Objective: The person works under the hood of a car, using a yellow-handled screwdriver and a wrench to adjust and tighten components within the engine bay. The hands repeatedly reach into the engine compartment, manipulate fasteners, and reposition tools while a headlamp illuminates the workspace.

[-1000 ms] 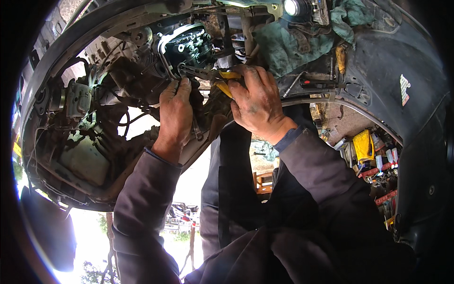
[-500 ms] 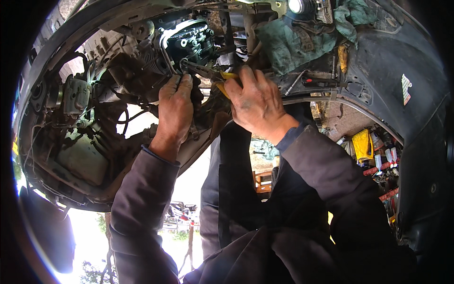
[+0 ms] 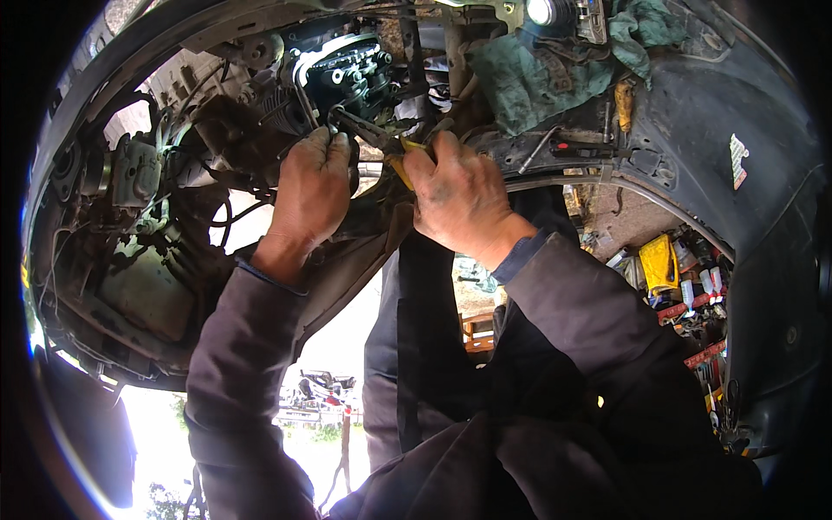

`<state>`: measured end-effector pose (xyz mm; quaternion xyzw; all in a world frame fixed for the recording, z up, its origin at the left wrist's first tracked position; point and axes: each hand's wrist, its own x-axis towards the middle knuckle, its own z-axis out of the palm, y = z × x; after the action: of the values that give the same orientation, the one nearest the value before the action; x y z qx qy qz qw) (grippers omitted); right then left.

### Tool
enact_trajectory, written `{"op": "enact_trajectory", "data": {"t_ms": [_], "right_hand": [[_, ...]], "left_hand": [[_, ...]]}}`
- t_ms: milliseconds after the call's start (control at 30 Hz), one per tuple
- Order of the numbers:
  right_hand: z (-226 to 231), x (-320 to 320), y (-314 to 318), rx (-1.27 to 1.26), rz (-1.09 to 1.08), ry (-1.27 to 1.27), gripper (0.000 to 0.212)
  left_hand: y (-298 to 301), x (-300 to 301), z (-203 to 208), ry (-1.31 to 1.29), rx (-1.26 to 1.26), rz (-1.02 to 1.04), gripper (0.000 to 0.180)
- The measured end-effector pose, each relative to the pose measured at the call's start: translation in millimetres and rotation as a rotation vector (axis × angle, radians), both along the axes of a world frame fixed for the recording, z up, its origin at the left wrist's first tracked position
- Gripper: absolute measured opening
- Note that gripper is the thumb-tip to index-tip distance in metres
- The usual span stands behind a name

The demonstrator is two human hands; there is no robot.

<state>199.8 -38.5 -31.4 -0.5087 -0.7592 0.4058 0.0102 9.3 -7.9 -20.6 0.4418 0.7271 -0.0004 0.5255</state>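
My right hand [image 3: 459,192] is closed round the yellow handles of a pair of pliers [image 3: 371,131]. The jaws reach left, to the lower edge of a brightly lit dark metal engine part [image 3: 347,76]. Just left of the jaws, my left hand [image 3: 310,189] has its thumb and fingers pinched together at the same edge. What lies between those fingertips is too small and too shaded to make out. Beside the pinch a thin pale metal strip or rod [image 3: 305,106] runs down from the lit part.
Green rags [image 3: 537,85] lie at the upper right, near a bright lamp [image 3: 541,10]. A yellow-handled tool [image 3: 624,106] and a red-and-black tool [image 3: 582,149] rest along the fender. Hoses and brackets fill the engine bay at left. Tools and a yellow container [image 3: 659,263] stand below right.
Both hands have shifted slightly left, and the pliers' handles have tilted lower. My left wrist has swung left; its fingertips stay by the lit part.
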Motion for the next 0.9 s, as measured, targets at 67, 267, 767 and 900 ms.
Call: {"op": "enact_trajectory", "data": {"t_ms": [67, 267, 767, 900], "right_hand": [[2, 0, 0, -0.005, -0.003, -0.001, 0.020], [5, -1, -3, -0.053, -0.028, 0.002, 0.024], [17, 19, -30, -0.265, -0.351, 0.029, 0.033], [2, 53, -40, -0.174, -0.488, 0.081, 0.037]], "left_hand": [[7, -5, 1, 0.028, -0.034, -0.123, 0.027], [18, -14, 4, -0.020, -0.102, -0.269, 0.023], [-4, -17, -4, -0.175, -0.104, 0.142, 0.027], [-1, -10, 7, -0.142, 0.075, -0.016, 0.027]]}}
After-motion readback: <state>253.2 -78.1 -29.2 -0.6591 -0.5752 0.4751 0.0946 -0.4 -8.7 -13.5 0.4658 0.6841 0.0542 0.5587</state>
